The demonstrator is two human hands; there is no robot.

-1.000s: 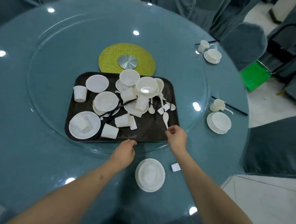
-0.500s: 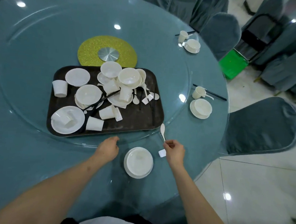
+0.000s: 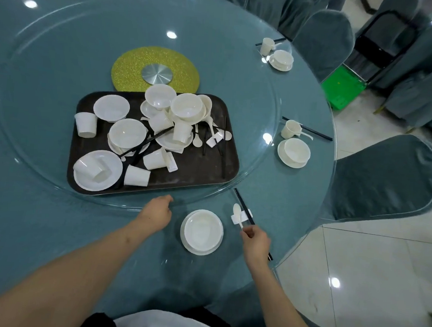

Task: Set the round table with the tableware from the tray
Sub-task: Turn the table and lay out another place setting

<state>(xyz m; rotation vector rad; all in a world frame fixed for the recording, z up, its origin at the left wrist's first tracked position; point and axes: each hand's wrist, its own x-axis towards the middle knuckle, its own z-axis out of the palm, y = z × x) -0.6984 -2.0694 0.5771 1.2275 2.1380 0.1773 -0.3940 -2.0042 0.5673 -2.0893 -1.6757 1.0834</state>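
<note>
Spoon (image 3: 237, 212) now lies on small white rest (image 3: 241, 217) right of near plate-and-bowl stack (image 3: 201, 232); black chopsticks (image 3: 244, 206) newly alongside, right hand (image 3: 255, 239) pinched on them. Left hand (image 3: 156, 211) loosely curled, empty, at turntable edge. Cup lacking; tray (image 3: 202, 167) still loaded.

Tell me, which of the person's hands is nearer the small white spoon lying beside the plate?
The right hand sits just below the spoon, fingers at its handle. The left hand rests beyond the plate, near the tray.
</note>
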